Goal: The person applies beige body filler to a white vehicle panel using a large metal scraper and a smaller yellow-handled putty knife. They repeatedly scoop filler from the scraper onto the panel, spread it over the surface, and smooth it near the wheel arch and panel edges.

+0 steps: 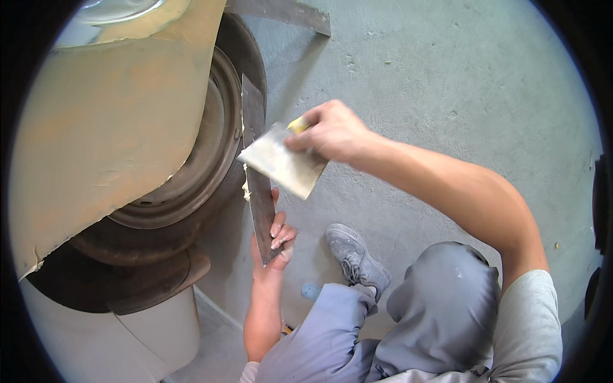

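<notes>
My left hand (281, 241) is closed around the lower end of a long, dark, flat metal blade (260, 199), held nearly upright beside the wheel. Cream-coloured putty (246, 184) clings in lumps to the blade's left edge. Above it, my right hand (335, 132) grips a wide putty knife (284, 163), tilted and smeared with the same pale putty. Its broad edge overlaps the middle of the long blade; whether the two touch I cannot tell. A bit of yellow shows at my right fingers. Slight motion blur softens the right hand and the knife.
On the left a car body panel (115, 127) carries tan, sanded-looking filler. Under its curved edge sits a brown, dusty wheel (220, 143). A grey beam (287, 14) juts out at the top. My grey shoe (357, 258) rests on the concrete floor (434, 96), by a small blue object (311, 291).
</notes>
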{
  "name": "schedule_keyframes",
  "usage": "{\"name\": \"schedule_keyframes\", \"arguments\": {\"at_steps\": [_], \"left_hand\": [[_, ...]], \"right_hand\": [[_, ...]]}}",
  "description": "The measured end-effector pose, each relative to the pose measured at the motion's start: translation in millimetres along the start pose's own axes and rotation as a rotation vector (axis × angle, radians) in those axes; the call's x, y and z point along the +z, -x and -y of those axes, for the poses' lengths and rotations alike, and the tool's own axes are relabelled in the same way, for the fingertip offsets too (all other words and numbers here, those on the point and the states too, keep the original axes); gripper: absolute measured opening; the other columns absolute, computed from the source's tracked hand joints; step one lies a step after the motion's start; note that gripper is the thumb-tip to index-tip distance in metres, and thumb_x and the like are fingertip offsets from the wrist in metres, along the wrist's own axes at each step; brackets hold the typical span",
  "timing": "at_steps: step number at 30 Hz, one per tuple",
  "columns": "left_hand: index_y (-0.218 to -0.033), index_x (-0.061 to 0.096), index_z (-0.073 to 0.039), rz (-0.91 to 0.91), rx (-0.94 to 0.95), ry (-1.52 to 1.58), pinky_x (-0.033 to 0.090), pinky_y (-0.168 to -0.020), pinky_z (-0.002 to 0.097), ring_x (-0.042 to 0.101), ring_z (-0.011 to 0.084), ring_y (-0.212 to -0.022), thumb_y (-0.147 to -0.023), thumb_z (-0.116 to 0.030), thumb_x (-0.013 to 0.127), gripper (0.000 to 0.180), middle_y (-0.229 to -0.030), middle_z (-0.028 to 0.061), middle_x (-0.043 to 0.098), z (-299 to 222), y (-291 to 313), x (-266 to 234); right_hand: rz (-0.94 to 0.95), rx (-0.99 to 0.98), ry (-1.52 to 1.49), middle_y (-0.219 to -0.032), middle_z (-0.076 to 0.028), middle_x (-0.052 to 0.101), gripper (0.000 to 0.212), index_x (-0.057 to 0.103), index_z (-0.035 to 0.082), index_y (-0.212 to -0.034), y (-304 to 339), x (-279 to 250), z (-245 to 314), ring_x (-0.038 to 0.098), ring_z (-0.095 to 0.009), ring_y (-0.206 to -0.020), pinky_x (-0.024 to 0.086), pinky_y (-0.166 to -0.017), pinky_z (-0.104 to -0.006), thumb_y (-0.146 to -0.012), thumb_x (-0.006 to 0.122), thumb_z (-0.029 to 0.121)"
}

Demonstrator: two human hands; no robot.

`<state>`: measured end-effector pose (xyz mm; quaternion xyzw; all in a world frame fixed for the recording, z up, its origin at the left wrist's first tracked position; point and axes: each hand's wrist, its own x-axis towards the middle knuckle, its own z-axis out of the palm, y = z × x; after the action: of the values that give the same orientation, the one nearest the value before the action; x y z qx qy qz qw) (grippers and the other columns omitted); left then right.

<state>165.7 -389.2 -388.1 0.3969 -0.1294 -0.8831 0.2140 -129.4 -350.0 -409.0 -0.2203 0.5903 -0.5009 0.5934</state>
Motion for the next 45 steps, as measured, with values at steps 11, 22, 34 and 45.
{"name": "schedule_keyframes", "arguments": {"at_steps": [11, 22, 34, 45], "left_hand": [[-0.157, 0.032, -0.005, -0.037, -0.031, 0.069, 0.044, -0.068, 0.031, 0.045, 0.0133, -0.047, -0.111, -0.026, 0.037, 0.052, -0.07, 0.0046, 0.044, 15, 8, -17], [-0.156, 0.032, -0.005, -0.039, 0.011, 0.129, 0.04, -0.062, 0.028, 0.043, 0.013, -0.045, -0.108, -0.017, 0.036, 0.049, -0.068, 0.0042, 0.043, 21, 36, -3], [-0.152, 0.047, -0.013, 0.241, 0.038, 0.239, 0.044, -0.067, 0.028, 0.049, 0.0086, -0.052, -0.105, -0.027, 0.054, 0.049, -0.072, -0.0007, 0.054, 70, 23, -26], [-0.155, 0.04, -0.011, 0.207, 0.01, 0.255, 0.043, -0.068, 0.0264, 0.052, 0.0084, -0.052, -0.106, -0.029, 0.053, 0.054, -0.073, -0.0002, 0.054, 76, 33, -33]], "right_hand": [[-0.243, -0.188, -0.51, -0.103, -0.012, 0.071, 0.026, 0.07, -0.004, -0.112, -69, -25, 83, 0.067, -0.019, -0.09, 0.052, -0.087, -0.0365, -0.094, 0.073, 0.015], [0.008, -0.275, 0.155, -0.079, -0.01, 0.074, 0.023, 0.076, -0.001, -0.099, 35, 41, 20, 0.07, -0.015, -0.069, 0.057, -0.066, -0.0341, -0.088, 0.076, 0.019], [-0.268, -1.479, 1.035, -0.065, -0.003, 0.059, 0.02, 0.063, 0.005, -0.071, 110, 53, 135, 0.055, -0.013, -0.049, 0.045, -0.045, -0.0291, -0.074, 0.083, 0.003], [-0.208, -1.386, 1.213, -0.061, -0.005, 0.055, 0.02, 0.062, 0.004, -0.071, 70, 70, 131, 0.055, -0.017, -0.048, 0.044, -0.045, -0.0292, -0.077, 0.081, 0.0]]}}
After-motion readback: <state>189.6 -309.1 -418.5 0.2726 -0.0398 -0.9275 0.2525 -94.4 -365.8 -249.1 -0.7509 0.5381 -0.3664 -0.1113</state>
